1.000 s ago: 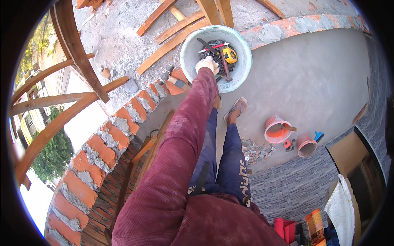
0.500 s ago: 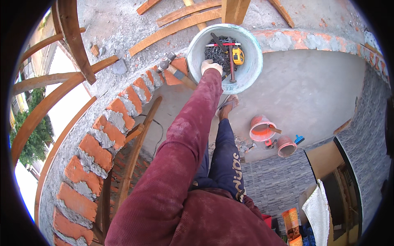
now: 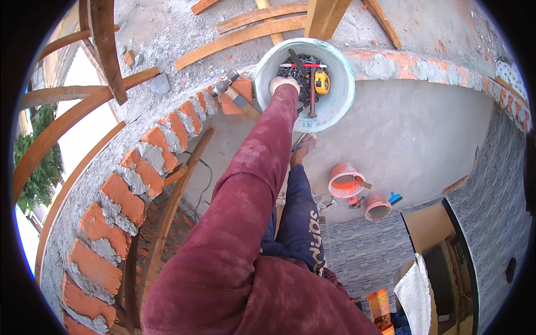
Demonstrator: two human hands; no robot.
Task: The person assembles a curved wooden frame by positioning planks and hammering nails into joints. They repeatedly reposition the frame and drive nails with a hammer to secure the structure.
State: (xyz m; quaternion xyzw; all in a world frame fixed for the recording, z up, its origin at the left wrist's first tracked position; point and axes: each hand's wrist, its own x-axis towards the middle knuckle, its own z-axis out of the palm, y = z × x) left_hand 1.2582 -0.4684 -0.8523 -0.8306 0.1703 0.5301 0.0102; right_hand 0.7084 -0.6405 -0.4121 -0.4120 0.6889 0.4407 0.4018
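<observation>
My left hand (image 3: 283, 84), pale and dusty, reaches down inside a light grey-green bucket (image 3: 340, 109). Its fingers look curled into a heap of dark nails (image 3: 306, 85) along the bucket's left inner side; what they hold is hidden. Beside the hand in the bucket lie a yellow tape measure (image 3: 322, 82), a small hammer (image 3: 312, 100) with its head toward me, a black-handled tool (image 3: 297, 60) and a red-and-white pencil-like stick (image 3: 287, 65). Just left of the bucket, a larger hammer (image 3: 223, 85) rests on the wall top by a brick (image 3: 239, 92). My right hand is out of view.
A curved brick wall (image 3: 124, 198) with rough mortar bends along my left. Wooden pieces (image 3: 240, 39) lie beyond the bucket, near an upright post (image 3: 326, 17). Far below are two reddish buckets (image 3: 344, 184) (image 3: 378, 210) and a blue tool (image 3: 395, 198). Curved timbers (image 3: 56, 131) stand at the left.
My left hand has moved slightly farther into the bucket, over the nails. The whole view has shifted a little; the tools in the bucket lie as before.
</observation>
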